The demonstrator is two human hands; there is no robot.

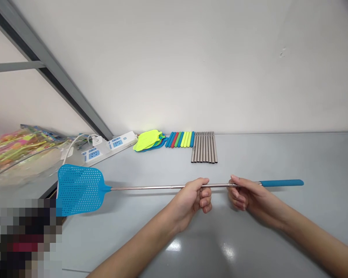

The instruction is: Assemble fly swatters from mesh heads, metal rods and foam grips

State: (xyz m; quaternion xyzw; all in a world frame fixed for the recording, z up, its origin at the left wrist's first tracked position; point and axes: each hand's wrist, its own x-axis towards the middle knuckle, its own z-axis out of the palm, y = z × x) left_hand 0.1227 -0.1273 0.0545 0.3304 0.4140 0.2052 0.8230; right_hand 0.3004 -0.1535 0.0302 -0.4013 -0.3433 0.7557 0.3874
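Note:
A telescopic fly swatter (pixel 142 188) stretches sideways across the view above the grey table. Its blue perforated head (pixel 80 190) is at the left, and its blue handle grip (pixel 282 183) points right. My left hand (pixel 195 197) is closed round the thin metal rod near its middle. Farther right, my right hand (pixel 249 197) pinches the thicker part of the rod, just left of the blue grip. The rod sections between the head and the grip are drawn out.
Along the wall lie stacked swatter heads (pixel 147 139), a row of coloured grips (pixel 179 139) and several metal tubes (pixel 204 147). A white power strip (pixel 113 146) with a plugged-in cable stands at the left, beside plastic-wrapped goods (pixel 20 154). The lower left corner is pixelated.

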